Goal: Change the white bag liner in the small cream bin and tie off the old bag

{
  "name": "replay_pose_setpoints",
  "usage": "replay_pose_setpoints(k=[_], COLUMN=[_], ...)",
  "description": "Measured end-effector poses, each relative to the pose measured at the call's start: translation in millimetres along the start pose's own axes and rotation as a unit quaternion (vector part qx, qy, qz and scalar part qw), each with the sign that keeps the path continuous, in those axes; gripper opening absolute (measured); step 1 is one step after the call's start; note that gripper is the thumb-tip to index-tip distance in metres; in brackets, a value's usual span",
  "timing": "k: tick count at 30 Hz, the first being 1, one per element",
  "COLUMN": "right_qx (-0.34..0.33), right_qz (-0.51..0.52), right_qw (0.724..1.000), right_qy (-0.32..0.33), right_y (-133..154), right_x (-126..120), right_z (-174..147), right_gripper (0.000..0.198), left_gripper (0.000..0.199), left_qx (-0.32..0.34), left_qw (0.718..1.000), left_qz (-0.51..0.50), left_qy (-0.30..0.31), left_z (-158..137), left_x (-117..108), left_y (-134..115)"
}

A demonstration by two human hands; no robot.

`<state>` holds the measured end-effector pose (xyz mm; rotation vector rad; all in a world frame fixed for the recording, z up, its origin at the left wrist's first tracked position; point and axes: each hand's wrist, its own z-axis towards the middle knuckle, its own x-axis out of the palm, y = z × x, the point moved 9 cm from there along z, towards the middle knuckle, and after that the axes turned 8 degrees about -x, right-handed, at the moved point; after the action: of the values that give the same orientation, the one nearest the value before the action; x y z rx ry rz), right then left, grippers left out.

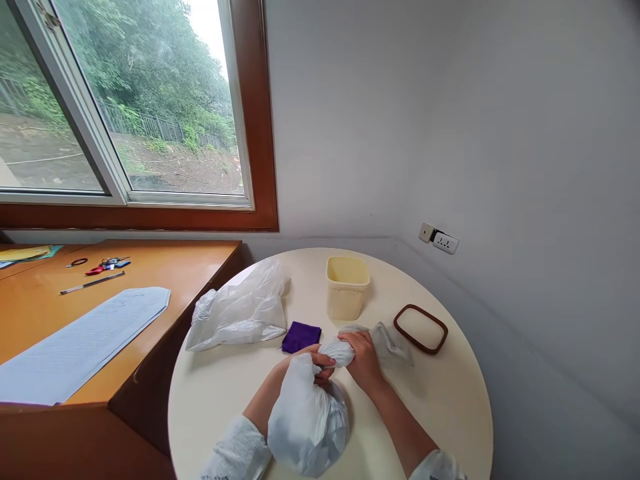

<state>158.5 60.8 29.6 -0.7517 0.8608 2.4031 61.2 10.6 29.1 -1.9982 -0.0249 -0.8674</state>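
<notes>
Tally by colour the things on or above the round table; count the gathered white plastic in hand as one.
White: 2 (crumpled translucent plastic bag, gathered plastic bundle)
Purple: 1 (folded square)
Pale yellow: 1 (open plastic bin)
Brown: 1 (rounded rectangular frame)
Total: 5

This is appearing to be a small office or study; the exact type is not showing. A wooden counter (pixel 193 263) is carrying sheets of paper (pixel 87 343) and a pen (pixel 93 283). A round counter (pixel 215 400) is standing beside it. A sliding window (pixel 145 113) is overlooking trees (pixel 165 67), and a power socket (pixel 446 242) is occupying the plain white wall (pixel 525 147).
</notes>
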Motion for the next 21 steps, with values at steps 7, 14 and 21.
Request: replay_pose_setpoints(k=[7, 14, 21], right_qx=[-0.019, -0.022, -0.041], right_qz=[0.001, -0.012, 0.014], right_qw=[0.999, 0.999, 0.998], right_qy=[0.030, 0.033, 0.052], right_y=[3.6, 10.6, 12.1], right_x=[6.6, 4.4, 7.9], right_z=[2.3, 2.7, 3.9], right_gripper=[0.042, 0.025, 0.011], left_gripper=[0.018, 0.015, 0.017], left_qx=[-0.046, -0.063, -0.042], left_qw=[0.998, 0.997, 0.999], left_qz=[-0.047, -0.032, -0.014], left_qy=[0.009, 0.017, 0.019], left_z=[14.9, 17.9, 13.6], left_x=[-12.5, -12.2, -1.0], left_y=[11.4, 14.3, 6.1])
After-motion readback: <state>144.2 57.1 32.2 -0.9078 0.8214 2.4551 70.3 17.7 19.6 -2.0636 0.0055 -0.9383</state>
